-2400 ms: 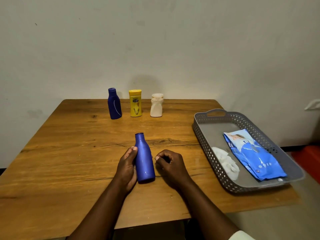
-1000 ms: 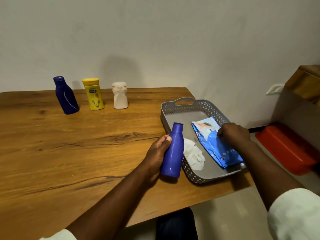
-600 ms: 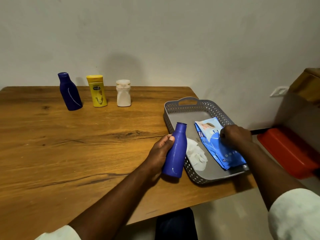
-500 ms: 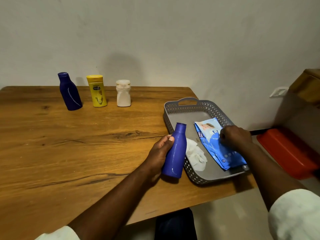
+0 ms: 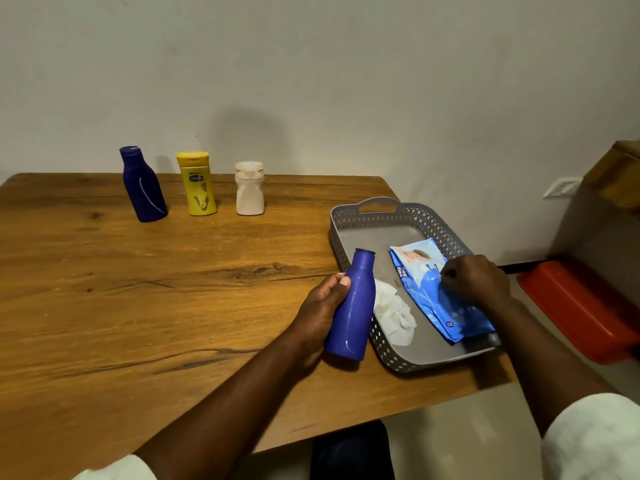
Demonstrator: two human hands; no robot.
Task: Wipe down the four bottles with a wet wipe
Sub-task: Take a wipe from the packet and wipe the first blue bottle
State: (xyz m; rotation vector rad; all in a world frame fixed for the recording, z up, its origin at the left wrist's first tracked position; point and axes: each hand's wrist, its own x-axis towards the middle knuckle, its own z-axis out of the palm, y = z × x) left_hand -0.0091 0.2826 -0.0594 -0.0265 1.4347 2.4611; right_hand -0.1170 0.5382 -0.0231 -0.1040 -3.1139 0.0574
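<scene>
My left hand (image 5: 320,306) grips a plain blue bottle (image 5: 353,306) and holds it tilted just above the table, beside the grey tray (image 5: 360,216). In the tray lies a blue wet wipe pack (image 5: 431,296) and a crumpled white wipe (image 5: 394,311). My right hand (image 5: 476,280) rests on the pack with its fingers curled, pinching at its top face. At the back of the table stand a dark blue bottle (image 5: 143,185), a yellow bottle (image 5: 196,183) and a white bottle (image 5: 249,188).
The wooden table (image 5: 138,289) ends just right of the tray. A red plastic box (image 5: 581,306) sits on the floor to the right, with a wooden piece of furniture (image 5: 620,174) above it. A wall runs close behind the table.
Since 2.4 s ago my left hand carried the blue bottle from the table's middle to beside the tray, and my right hand reached onto the wipe pack. In the last half second little has moved.
</scene>
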